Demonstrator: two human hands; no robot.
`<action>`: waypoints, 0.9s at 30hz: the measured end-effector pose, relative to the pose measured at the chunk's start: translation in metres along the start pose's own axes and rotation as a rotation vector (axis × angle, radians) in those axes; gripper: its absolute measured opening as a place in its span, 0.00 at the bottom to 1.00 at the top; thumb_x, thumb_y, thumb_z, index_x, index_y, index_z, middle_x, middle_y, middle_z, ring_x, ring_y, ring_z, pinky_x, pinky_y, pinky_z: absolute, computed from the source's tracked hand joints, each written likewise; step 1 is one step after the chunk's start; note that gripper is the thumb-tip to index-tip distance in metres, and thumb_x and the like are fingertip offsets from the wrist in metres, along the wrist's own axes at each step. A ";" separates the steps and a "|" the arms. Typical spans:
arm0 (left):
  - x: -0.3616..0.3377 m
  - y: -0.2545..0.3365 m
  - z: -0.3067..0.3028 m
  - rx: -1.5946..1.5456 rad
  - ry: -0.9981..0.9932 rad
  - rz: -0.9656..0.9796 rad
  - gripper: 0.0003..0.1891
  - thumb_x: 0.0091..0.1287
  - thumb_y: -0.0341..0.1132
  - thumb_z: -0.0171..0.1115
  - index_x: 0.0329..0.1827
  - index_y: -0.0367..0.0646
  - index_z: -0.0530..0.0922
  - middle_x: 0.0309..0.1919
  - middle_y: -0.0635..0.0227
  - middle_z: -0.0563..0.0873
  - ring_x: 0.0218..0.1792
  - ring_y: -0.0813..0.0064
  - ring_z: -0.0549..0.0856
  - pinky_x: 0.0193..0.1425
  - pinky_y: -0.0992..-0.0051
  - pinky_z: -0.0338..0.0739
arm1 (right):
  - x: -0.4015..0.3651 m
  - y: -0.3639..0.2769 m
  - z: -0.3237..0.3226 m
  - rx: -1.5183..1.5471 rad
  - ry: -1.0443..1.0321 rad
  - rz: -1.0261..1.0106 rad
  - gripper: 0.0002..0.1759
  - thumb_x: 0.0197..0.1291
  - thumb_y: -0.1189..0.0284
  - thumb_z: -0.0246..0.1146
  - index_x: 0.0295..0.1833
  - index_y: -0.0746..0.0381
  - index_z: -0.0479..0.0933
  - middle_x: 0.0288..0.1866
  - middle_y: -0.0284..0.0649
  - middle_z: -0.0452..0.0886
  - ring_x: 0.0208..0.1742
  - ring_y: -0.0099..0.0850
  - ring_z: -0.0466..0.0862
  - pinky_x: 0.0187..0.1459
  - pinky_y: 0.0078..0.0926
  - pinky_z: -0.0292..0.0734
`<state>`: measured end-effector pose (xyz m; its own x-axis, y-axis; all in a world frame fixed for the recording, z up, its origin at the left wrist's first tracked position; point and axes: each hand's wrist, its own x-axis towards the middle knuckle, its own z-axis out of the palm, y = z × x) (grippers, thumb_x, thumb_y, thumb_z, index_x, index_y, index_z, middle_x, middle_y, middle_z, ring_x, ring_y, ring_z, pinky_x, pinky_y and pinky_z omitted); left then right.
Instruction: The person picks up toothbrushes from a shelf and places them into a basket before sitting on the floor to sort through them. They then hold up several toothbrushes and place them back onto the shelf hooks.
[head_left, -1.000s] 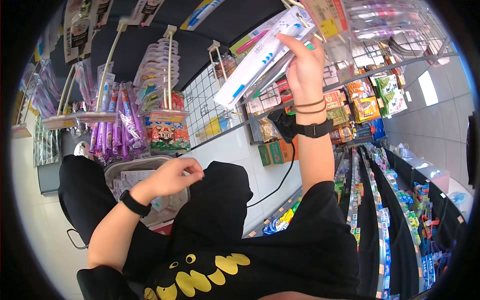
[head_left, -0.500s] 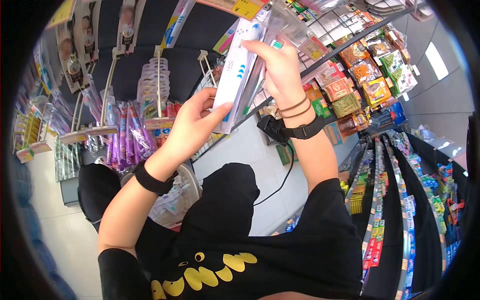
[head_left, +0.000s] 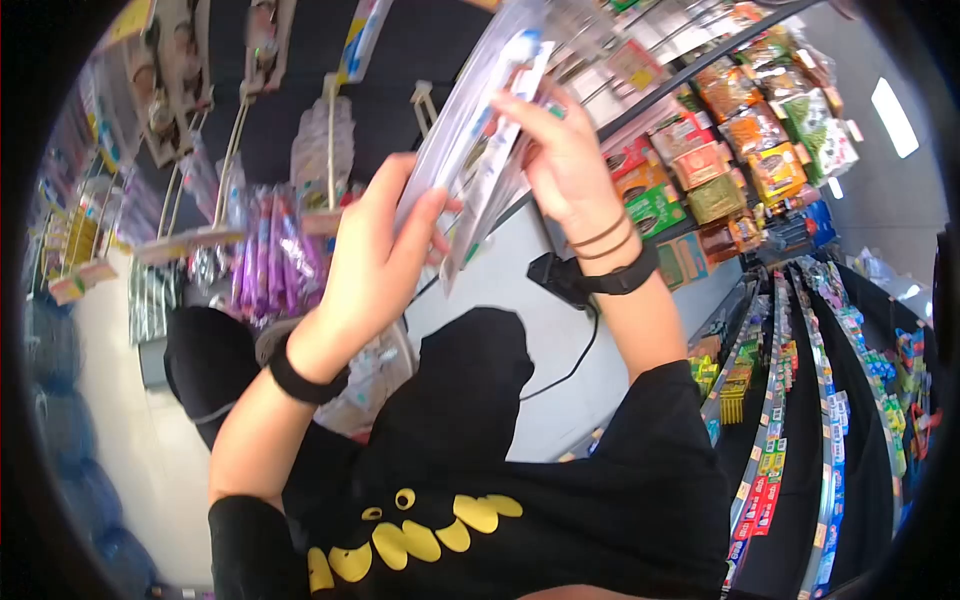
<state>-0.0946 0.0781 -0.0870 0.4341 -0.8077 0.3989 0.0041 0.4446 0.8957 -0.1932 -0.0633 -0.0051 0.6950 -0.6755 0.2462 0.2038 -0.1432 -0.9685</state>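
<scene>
Long white packs [head_left: 468,125], tilted, blurred, in left hand [head_left: 372,255], right hand [head_left: 565,160]

Flat packs [head_left: 470,130]: blue and red print on pale fronts, smeared by motion blur; no word or number can be read.
Snack packets [head_left: 745,130]: bright orange, green and red printed fronts on the shelf; the lettering is too small and soft to read.
Shelf-edge strips [head_left: 775,440]: rows of small coloured price tags along the shelf fronts; no figure is legible.
Peg tags [head_left: 190,243]: pale yellowish labels at the ends of the display pegs; the print is blurred and unreadable.
Hanging cards [head_left: 175,70]: picture cards with print at the upper left; nothing can be made out.
T-shirt print [head_left: 420,530]: yellow shapes on black; no letters can be read.
</scene>
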 end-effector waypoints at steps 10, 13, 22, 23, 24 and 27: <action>0.005 -0.035 0.003 0.225 -0.080 0.102 0.11 0.66 0.33 0.55 0.45 0.36 0.67 0.24 0.50 0.79 0.28 0.49 0.81 0.30 0.62 0.73 | -0.031 0.035 0.007 0.056 0.017 0.107 0.21 0.50 0.80 0.68 0.51 0.64 0.72 0.41 0.36 0.80 0.42 0.25 0.80 0.47 0.24 0.75; -0.016 -0.044 -0.016 0.488 -0.368 -0.005 0.16 0.66 0.33 0.59 0.52 0.33 0.68 0.33 0.59 0.81 0.35 0.75 0.82 0.38 0.74 0.76 | -0.047 0.056 0.009 0.018 -0.021 0.177 0.22 0.48 0.82 0.69 0.50 0.65 0.71 0.42 0.39 0.81 0.44 0.25 0.81 0.49 0.25 0.76; -0.067 -0.132 -0.123 0.098 0.229 -0.136 0.08 0.67 0.30 0.56 0.45 0.36 0.77 0.39 0.69 0.83 0.44 0.82 0.80 0.51 0.81 0.73 | -0.104 0.202 0.009 -0.670 -0.645 0.406 0.26 0.42 0.69 0.73 0.48 0.64 0.74 0.39 0.36 0.79 0.43 0.26 0.78 0.47 0.28 0.74; -0.068 -0.138 -0.131 0.072 0.372 -0.158 0.07 0.67 0.29 0.56 0.45 0.36 0.78 0.39 0.68 0.83 0.44 0.80 0.81 0.51 0.80 0.74 | -0.110 0.232 0.010 -0.835 -0.726 0.307 0.26 0.41 0.68 0.70 0.49 0.64 0.75 0.41 0.49 0.81 0.44 0.42 0.82 0.46 0.32 0.76; -0.066 -0.141 -0.139 0.037 0.434 -0.149 0.07 0.67 0.29 0.56 0.44 0.36 0.78 0.39 0.67 0.83 0.43 0.80 0.81 0.51 0.79 0.74 | -0.113 0.242 0.023 -0.968 -0.768 0.271 0.22 0.43 0.71 0.65 0.48 0.64 0.76 0.39 0.51 0.81 0.43 0.48 0.81 0.44 0.37 0.77; -0.054 -0.120 -0.149 -0.037 0.539 -0.139 0.03 0.63 0.27 0.59 0.36 0.37 0.78 0.30 0.67 0.82 0.34 0.81 0.80 0.43 0.81 0.72 | -0.122 0.300 0.033 -1.120 -0.929 0.156 0.23 0.42 0.75 0.64 0.49 0.64 0.74 0.38 0.52 0.80 0.42 0.50 0.80 0.43 0.39 0.76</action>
<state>0.0159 0.1259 -0.2449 0.8265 -0.5517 0.1119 0.1219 0.3694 0.9212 -0.1940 -0.0006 -0.3248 0.9327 -0.0989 -0.3468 -0.2433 -0.8825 -0.4025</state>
